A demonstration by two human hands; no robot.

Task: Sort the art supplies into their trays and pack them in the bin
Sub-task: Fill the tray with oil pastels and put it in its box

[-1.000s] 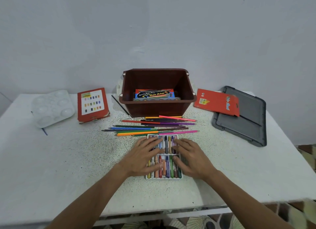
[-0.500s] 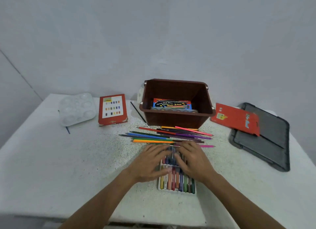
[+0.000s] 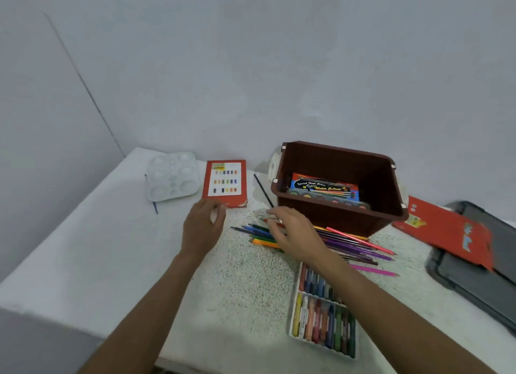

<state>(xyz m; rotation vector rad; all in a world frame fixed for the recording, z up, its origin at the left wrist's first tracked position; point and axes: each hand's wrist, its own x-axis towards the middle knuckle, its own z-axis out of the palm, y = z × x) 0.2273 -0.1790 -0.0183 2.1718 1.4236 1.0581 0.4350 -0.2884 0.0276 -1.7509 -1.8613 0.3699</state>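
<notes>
Parked beyond the right grip, mouth up for packing: brown plastic bin; lying filled beside that wrist: white tray of wax crayons; near the red cardboard box, left grip loosely curled, empty; fanned under the right grip for gathering: loose coloured pencils; clamped or merely touching, cannot tell.

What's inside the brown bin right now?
The brown bin holds a blue watercolour box lying on a tray of round paint pans. The bin's front wall and the box hide the floor beneath.
</notes>
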